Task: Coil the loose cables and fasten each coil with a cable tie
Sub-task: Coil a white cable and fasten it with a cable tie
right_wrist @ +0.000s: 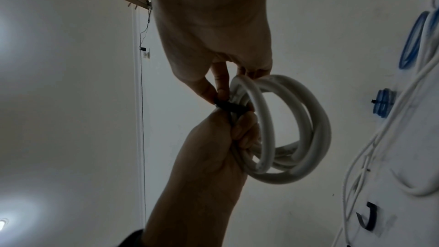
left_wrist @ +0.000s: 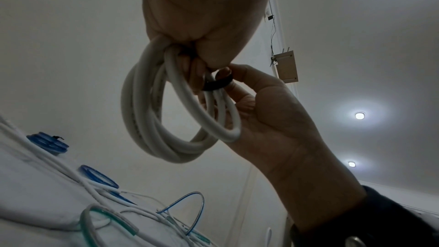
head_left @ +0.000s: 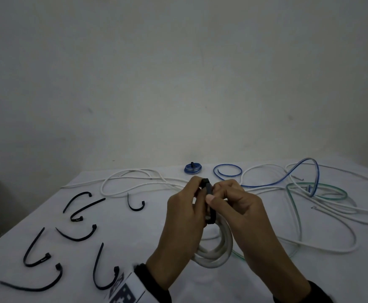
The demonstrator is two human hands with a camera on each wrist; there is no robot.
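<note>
Both hands are raised above the table (head_left: 47,248). By the left hand (head_left: 184,212) the white coil (head_left: 219,254) is gripped at its top, fingers curled round the bundled strands. By the right hand (head_left: 236,206) a black tie (head_left: 209,197), wrapped round those strands, is pinched between thumb and fingertips. Below the hands the coil hangs. More ties (head_left: 80,206) are spread on the left, loose cables (head_left: 310,206) on the right.

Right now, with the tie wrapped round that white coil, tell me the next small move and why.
Probably pull the black cable tie snug. It already loops the white coil, pinched by the left hand and the right hand, while the coil hangs off the table; whether its tail is threaded is hidden.
</note>
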